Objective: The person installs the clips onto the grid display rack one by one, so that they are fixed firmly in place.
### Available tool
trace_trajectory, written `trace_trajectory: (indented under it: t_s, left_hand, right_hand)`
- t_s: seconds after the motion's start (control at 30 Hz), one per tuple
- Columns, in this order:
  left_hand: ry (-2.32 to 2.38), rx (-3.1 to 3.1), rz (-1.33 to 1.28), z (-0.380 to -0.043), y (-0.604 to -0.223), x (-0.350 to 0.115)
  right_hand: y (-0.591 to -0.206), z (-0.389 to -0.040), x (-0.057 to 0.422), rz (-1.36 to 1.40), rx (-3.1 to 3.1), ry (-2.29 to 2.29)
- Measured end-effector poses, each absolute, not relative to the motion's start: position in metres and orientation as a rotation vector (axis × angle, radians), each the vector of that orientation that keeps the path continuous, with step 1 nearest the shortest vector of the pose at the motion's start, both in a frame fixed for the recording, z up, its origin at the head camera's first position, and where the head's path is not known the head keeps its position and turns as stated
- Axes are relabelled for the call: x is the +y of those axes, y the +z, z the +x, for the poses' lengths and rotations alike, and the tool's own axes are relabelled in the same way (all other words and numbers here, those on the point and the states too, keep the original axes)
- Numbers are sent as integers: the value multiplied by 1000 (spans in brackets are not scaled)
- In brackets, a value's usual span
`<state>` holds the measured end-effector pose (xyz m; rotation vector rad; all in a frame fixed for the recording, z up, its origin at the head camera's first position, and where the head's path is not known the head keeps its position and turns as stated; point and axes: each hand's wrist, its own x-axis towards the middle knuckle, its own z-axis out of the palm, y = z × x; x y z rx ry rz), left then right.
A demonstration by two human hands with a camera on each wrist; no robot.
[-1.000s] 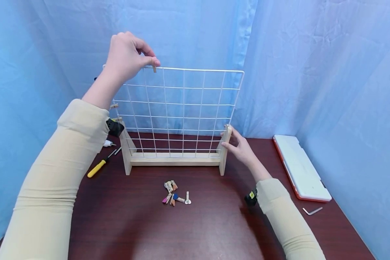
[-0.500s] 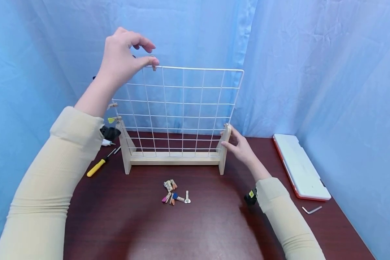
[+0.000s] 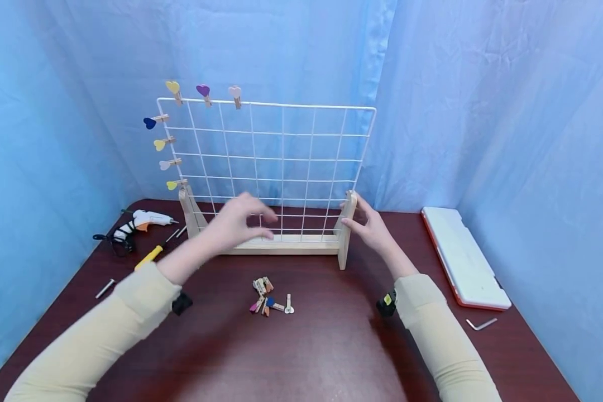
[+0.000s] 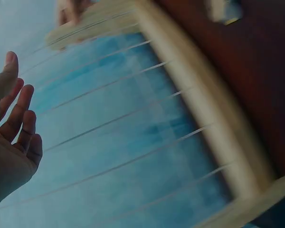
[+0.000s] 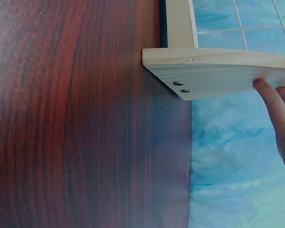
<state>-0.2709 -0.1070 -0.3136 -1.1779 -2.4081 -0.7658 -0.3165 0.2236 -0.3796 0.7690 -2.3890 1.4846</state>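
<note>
A white wire grid (image 3: 306, 106) stands in a wooden stand (image 3: 301, 250) on the table. Heart clothespins line its left side and top wire; a pale pink heart clothespin (image 3: 235, 95) is the rightmost on top. My left hand (image 3: 236, 220), fingers loosely bent and holding nothing, is in front of the grid's lower part, above a small pile of clothespins (image 3: 262, 287). In the left wrist view its palm and fingers (image 4: 26, 104) show bare. My right hand (image 3: 374, 228) grips the stand's right side panel (image 5: 213, 78), thumb in front and fingers behind.
On the left lie a glue gun (image 3: 151, 218), a yellow-handled screwdriver (image 3: 151, 257) and a metal bolt (image 3: 105, 288). A white case (image 3: 464, 257) with a red-orange edge and a hex key (image 3: 481, 325) lie on the right. Blue curtains hang behind the table.
My left hand has let go of the pale pink heart clothespin, which stays on the top wire, and has swept down to the grid's lower part. My right hand keeps its place.
</note>
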Motion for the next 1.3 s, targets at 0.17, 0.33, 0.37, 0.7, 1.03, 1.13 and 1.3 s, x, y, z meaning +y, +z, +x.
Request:
trace_trajectory:
  t_s: [0.17, 0.33, 0.37, 0.7, 1.03, 1.13, 1.3]
  left_hand:
    - [-806, -2594, -1235, -269, -383, -115]
    - [-853, -2669, -1275, -273, -422, -127]
    - [-858, -2688, -1268, -273, -427, -129]
    - [-855, -2786, -1314, -280, -448, -137]
    - [-990, -2817, -1238, -278, -443, -143]
    - [-1049, -2779, -1225, -277, -434, -143]
    - [-1166, -2660, -1159, -274, -407, -138]
  right_hand:
    - [-380, -317, 225, 763, -2396, 1495]
    - [-379, -317, 226, 767, -2392, 1515]
    - [-379, -316, 226, 763, -2391, 1515]
    - [-380, -318, 226, 762, -2388, 1487]
    - [-383, -316, 224, 767, -2381, 1489]
    - [-383, -316, 224, 770, -2378, 1484]
    - [-382, -316, 224, 754, -2404, 1457]
